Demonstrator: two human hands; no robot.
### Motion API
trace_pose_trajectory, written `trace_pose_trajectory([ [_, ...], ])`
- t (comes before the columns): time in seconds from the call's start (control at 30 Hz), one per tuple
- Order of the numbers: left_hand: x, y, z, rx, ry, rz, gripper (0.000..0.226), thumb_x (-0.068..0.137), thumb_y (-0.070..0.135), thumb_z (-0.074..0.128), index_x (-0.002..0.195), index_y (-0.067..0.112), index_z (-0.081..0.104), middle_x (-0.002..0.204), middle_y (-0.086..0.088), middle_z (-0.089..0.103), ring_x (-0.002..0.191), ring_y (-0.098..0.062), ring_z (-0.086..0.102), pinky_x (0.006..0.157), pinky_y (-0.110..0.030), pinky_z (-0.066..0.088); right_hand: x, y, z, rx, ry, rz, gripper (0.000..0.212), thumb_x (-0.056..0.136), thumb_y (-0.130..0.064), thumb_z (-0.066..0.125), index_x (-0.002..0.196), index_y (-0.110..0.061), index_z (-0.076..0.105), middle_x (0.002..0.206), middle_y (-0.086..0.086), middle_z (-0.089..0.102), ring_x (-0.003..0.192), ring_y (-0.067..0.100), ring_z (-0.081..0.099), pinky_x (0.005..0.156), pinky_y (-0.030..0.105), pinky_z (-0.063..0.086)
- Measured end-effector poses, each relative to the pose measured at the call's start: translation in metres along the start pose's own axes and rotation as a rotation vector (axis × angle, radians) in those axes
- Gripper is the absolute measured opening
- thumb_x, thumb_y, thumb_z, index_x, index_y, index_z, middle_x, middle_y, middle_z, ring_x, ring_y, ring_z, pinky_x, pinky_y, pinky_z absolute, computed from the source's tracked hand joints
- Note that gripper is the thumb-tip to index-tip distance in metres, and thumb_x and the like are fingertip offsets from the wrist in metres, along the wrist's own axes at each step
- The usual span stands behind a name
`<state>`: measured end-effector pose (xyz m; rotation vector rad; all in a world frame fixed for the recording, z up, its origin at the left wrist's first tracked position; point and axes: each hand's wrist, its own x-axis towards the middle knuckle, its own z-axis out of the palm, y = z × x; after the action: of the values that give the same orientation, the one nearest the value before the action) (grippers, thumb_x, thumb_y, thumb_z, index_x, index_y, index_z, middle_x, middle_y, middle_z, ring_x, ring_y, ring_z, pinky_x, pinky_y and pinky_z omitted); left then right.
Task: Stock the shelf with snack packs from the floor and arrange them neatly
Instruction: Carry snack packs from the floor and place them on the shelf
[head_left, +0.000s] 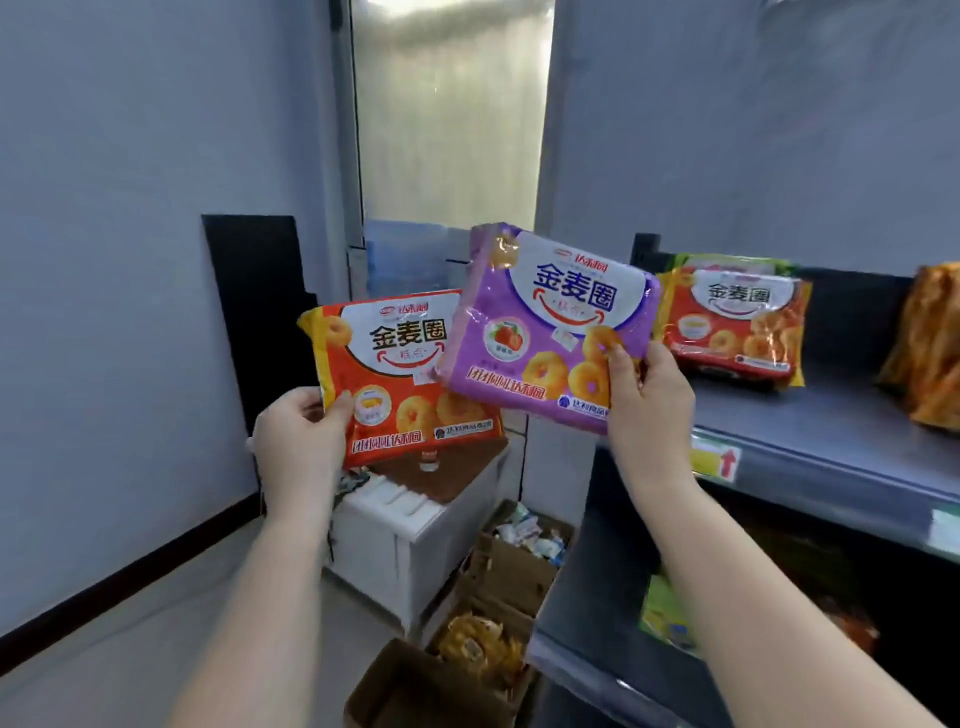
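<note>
Presently, at centre frame, I held two snack packs aloft: my left hand pinched the orange pack at its lower left corner, my right hand pinched the purple pack at its lower right edge, the purple overlapping the orange. Risk, as I judged it: corner grips could let a slippery pack swing or drop, or it might nudge the red pack standing on the shelf at right. Hard to make out: the foil bag cut off at the right edge, and blurred contents of the floor cartons.

Bare shelf gap btwn red pack & orange bags.
</note>
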<state>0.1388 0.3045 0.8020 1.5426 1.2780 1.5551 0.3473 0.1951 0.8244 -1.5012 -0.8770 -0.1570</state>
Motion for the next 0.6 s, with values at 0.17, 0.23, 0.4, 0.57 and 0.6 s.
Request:
trace_pose_trajectory([
  [0.17, 0.009, 0.018, 0.065, -0.02, -0.127, 0.077, 0.025, 0.086, 0.021, 0.061, 0.1, 0.001, 0.067, 0.097, -0.018, 0.071, 0.086, -0.032, 0.066, 0.078, -0.042, 0.055, 0.054, 0.026, -0.048, -0.085, 0.189, -0.005, 0.023, 0.097, -0.029, 0.044, 0.105, -0.012, 0.058, 0.093, -0.001, 0.06, 0.079, 0.014, 0.057, 0.057, 0.019, 0.04],
  [0.23, 0.015, 0.023, 0.085, -0.017, -0.158, 0.106, 0.025, 0.086, 0.022, 0.062, 0.1, 0.002, 0.068, 0.097, -0.018, 0.071, 0.081, -0.028, 0.064, 0.074, -0.037, 0.053, 0.072, 0.037, -0.066, -0.135, 0.269, 0.027, 0.024, 0.097, -0.027, 0.044, 0.102, -0.008, 0.059, 0.092, 0.002, 0.06, 0.081, 0.019, 0.055, 0.058, 0.027, 0.037],
  [0.4, 0.028, 0.035, 0.121, -0.132, -0.331, 0.063, 0.025, 0.085, 0.016, 0.063, 0.102, -0.001, 0.067, 0.098, -0.018, 0.07, 0.083, -0.027, 0.064, 0.073, -0.034, 0.05, 0.108, 0.064, -0.093, -0.319, 0.373, 0.195, 0.03, 0.096, -0.027, 0.044, 0.099, -0.001, 0.057, 0.1, 0.019, 0.063, 0.092, 0.036, 0.056, 0.071, 0.03, 0.034],
  [0.57, 0.034, 0.048, 0.143, -0.184, -0.472, 0.077, 0.024, 0.086, 0.022, 0.062, 0.103, 0.005, 0.066, 0.097, -0.012, 0.069, 0.083, -0.026, 0.064, 0.072, -0.031, 0.053, 0.122, 0.08, -0.097, -0.557, 0.289, 0.41, 0.032, 0.096, -0.031, 0.043, 0.106, -0.004, 0.056, 0.114, 0.022, 0.062, 0.103, 0.039, 0.056, 0.073, 0.033, 0.035],
  [0.6, 0.033, 0.05, 0.149, -0.203, -0.496, 0.077, 0.022, 0.086, 0.022, 0.062, 0.101, 0.006, 0.066, 0.098, -0.013, 0.07, 0.082, -0.026, 0.064, 0.075, -0.034, 0.054, 0.123, 0.079, -0.097, -0.585, 0.266, 0.442, 0.034, 0.096, -0.032, 0.043, 0.11, -0.004, 0.055, 0.115, 0.021, 0.061, 0.104, 0.039, 0.056, 0.074, 0.033, 0.037],
])
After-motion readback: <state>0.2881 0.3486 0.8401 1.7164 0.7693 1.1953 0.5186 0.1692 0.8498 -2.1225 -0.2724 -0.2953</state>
